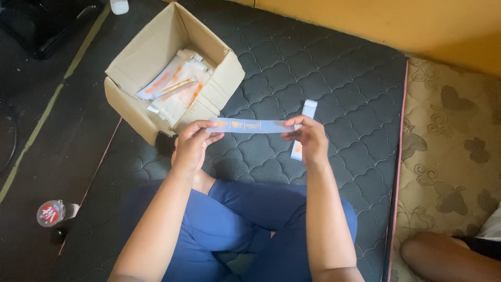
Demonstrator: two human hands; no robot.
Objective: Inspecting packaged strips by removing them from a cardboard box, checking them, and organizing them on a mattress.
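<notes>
Flat carton strip (254,126), pale blue-white with orange marks, is what we are holding level in front of us, stretched between both hands above the dark quilted mattress (334,78). Nearest to us, we are sitting cross-legged in blue trousers (235,224). Our left hand (192,145) is pinching the strip's left end between thumb and fingertips; our right hand (309,138) is gripping its right end the same way, fingers closed on the card. We judge that we are inspecting or opening out the flattened piece, and the move after this calls for a steady grip at both ends. Just beyond the right hand, a second similar piece (308,110) is lying on the mattress. Farther off, an open cardboard box (135,57) is holding more such packs (175,86).
</notes>
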